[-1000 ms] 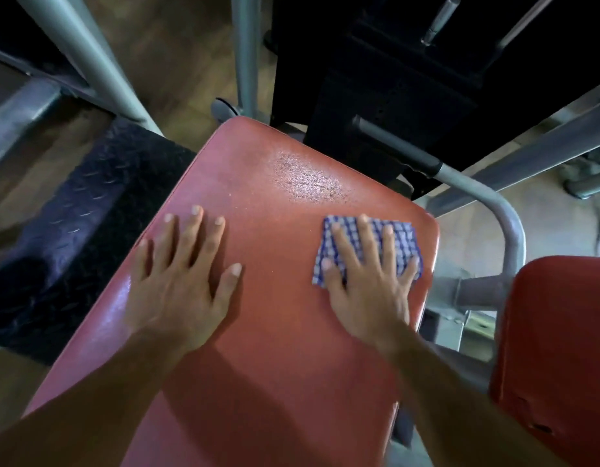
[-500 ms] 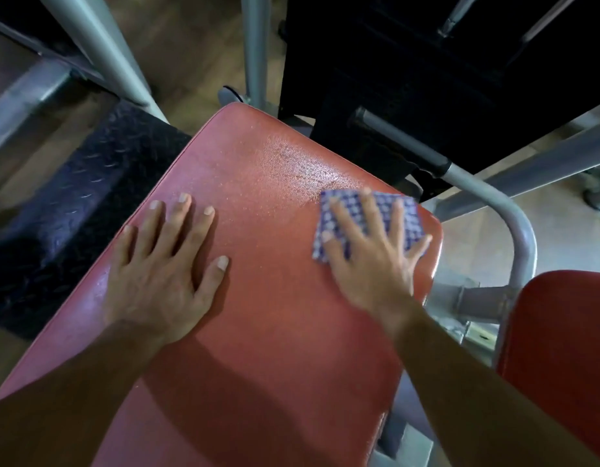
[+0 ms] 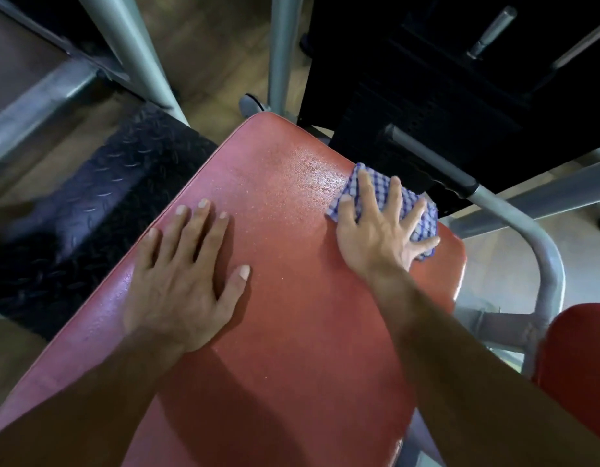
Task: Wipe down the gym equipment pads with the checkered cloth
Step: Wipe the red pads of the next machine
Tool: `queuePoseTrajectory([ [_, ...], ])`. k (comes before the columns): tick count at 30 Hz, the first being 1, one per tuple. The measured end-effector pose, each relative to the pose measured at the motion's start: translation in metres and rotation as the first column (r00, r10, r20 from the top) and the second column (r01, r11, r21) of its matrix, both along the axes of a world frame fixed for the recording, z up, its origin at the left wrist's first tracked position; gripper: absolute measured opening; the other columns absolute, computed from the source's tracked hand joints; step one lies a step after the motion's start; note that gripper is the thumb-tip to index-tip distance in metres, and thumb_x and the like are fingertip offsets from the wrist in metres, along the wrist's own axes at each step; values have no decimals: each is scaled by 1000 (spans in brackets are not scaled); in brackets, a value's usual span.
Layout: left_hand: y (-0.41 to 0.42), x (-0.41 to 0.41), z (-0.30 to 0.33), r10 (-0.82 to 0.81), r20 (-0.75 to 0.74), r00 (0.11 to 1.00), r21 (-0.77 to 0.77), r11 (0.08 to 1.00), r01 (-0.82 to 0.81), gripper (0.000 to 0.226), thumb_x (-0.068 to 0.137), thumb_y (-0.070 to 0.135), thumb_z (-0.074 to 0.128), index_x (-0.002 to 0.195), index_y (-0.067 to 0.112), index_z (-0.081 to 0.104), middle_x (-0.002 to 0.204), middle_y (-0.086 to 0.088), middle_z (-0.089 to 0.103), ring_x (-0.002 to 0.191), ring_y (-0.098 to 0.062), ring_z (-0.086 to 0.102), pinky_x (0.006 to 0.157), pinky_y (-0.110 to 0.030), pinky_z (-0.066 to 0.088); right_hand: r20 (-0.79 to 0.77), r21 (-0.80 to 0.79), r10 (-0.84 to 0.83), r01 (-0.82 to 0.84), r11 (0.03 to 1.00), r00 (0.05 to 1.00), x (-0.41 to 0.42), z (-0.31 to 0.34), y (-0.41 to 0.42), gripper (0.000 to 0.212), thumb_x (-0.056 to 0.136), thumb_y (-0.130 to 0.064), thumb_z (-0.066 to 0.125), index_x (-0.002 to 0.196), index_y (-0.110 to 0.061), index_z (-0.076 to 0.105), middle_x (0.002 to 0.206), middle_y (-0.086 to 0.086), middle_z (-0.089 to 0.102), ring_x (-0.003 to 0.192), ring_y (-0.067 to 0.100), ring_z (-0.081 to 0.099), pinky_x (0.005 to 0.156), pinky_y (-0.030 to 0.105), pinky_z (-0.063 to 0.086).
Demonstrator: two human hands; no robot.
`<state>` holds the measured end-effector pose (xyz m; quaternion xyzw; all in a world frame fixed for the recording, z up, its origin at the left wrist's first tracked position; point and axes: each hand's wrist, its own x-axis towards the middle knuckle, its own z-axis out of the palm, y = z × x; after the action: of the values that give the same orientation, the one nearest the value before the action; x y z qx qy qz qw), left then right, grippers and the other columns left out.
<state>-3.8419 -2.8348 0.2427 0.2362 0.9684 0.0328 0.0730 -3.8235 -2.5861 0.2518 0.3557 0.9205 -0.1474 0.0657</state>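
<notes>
A large red pad (image 3: 285, 332) fills the middle of the view, with a shiny wet patch near its far end. The blue-and-white checkered cloth (image 3: 416, 210) lies folded at the pad's far right corner. My right hand (image 3: 379, 230) presses flat on the cloth with its fingers spread. My left hand (image 3: 184, 274) rests flat on the left side of the pad, fingers straight, holding nothing. A second red pad (image 3: 581, 372) shows at the right edge.
A grey curved metal bar with a black grip (image 3: 514, 214) runs past the pad's right side. A black weight stack (image 3: 460, 79) stands behind. Grey frame posts (image 3: 281, 52) rise at the back. A black tread plate (image 3: 100, 197) lies on the left.
My right hand has slid the cloth away from me, up the pad's right side to its far corner. My left hand has stayed flat on the pad.
</notes>
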Motion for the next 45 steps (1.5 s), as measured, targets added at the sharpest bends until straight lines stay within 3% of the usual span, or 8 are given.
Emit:
queuePoseTrajectory([
  [6, -1, 1, 1, 63, -1, 998, -15, 998, -63, 91, 92, 67, 27, 155, 1, 19, 162, -17, 21, 151, -29, 17, 122, -49, 17, 35, 164, 666, -662, 731, 745, -6, 1, -64, 53, 97, -60, 20, 150, -53, 11, 165, -2, 6, 149, 41, -3, 104, 81, 4],
  [11, 0, -1, 1, 65, 5, 998, -30, 997, -64, 91, 92, 67, 29, 155, 2, 18, 163, -15, 18, 152, -28, 14, 122, -48, 15, -7, -14, 366, -366, 931, 931, -89, 2, -54, 53, 97, -57, 16, 149, -54, 4, 165, -9, -6, 149, 37, -13, 105, 79, -4],
  [16, -1, -1, 1, 70, 24, 997, -39, 997, -69, 92, 93, 69, 27, 155, 2, 18, 163, -16, 18, 152, -28, 13, 122, -49, 17, 35, 94, 714, -713, 694, 699, -94, 6, -85, 51, 98, -57, 15, 149, -54, 8, 165, -9, -1, 149, 35, -12, 104, 79, -3],
  [21, -1, -1, 0, 63, 29, 998, -28, 998, -62, 90, 93, 68, 28, 154, 2, 21, 163, -16, 18, 152, -28, 12, 121, -51, 19, 1, -52, 466, -466, 883, 885, -137, 8, -72, 48, 98, -56, 20, 146, -55, 23, 164, -11, 2, 149, 35, -10, 105, 78, -4],
  [27, -2, -1, -1, 60, 32, 998, -39, 998, -59, 91, 93, 69, 23, 155, 2, 21, 163, -15, 17, 152, -28, 13, 122, -48, 14, 21, 115, 688, -685, 719, 725, -62, 5, -57, 51, 98, -59, 18, 148, -54, 12, 164, -5, 11, 150, 35, -2, 107, 77, 2],
  [32, -2, -2, -3, 48, 24, 999, -49, 998, -47, 92, 93, 69, 23, 155, 2, 19, 163, -15, 16, 152, -28, 12, 122, -50, 14, 43, 61, 231, -233, 970, 972, -32, 4, 17, 55, 94, -59, 16, 148, -50, 11, 161, -9, 17, 147, 31, 14, 109, 72, 10],
  [39, 0, -2, 2, 57, 8, 998, -55, 997, -57, 92, 92, 70, 22, 155, 3, 18, 162, -16, 20, 152, -29, 14, 121, -51, 18, 151, 70, 545, -559, 826, 824, 45, 6, 15, 56, 94, -64, 10, 148, -58, -1, 165, -7, 3, 151, 34, -4, 110, 75, 3],
  [45, 0, 0, 0, 63, -21, 998, -32, 997, -64, 91, 92, 69, 24, 156, 4, 17, 163, -14, 17, 152, -28, 12, 121, -51, 17, 10, 65, 50, -50, 997, 999, 61, -2, 12, 56, 94, -61, 15, 150, -53, 9, 165, -8, 4, 151, 35, -6, 107, 78, -1],
])
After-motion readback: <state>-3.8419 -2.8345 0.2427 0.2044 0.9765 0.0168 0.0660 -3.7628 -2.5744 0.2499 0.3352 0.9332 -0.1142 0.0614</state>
